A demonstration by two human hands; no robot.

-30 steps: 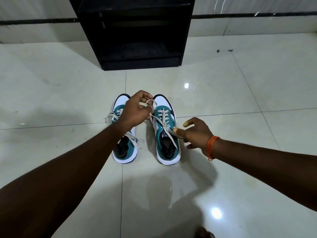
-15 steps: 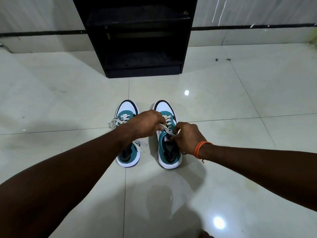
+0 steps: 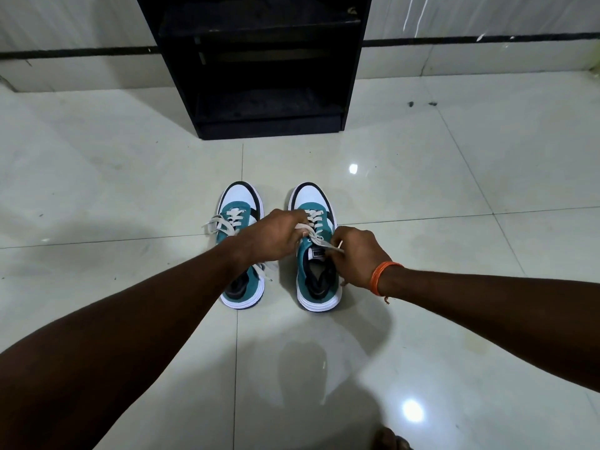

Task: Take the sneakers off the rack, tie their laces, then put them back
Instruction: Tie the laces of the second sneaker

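Observation:
Two teal, white and black sneakers stand side by side on the tiled floor, toes pointing at the rack. The left sneaker (image 3: 239,209) has loose white laces trailing over its sides. Over the right sneaker (image 3: 315,287), my left hand (image 3: 274,233) pinches a loop of its white lace (image 3: 319,242), and my right hand (image 3: 358,256), with an orange thread on the wrist, grips the lace's other end just above the tongue. Both hands hide the knot area.
A black open shoe rack (image 3: 269,69) stands against the wall straight ahead, its shelves dark and bare as far as I can tell. Glossy pale floor tiles (image 3: 454,206) surround the shoes. A foot tip (image 3: 391,440) shows at the bottom edge.
My hands have come together over the right sneaker: the left dropped from a raised lace loop, the right moved in from the side. The view has tilted down slightly.

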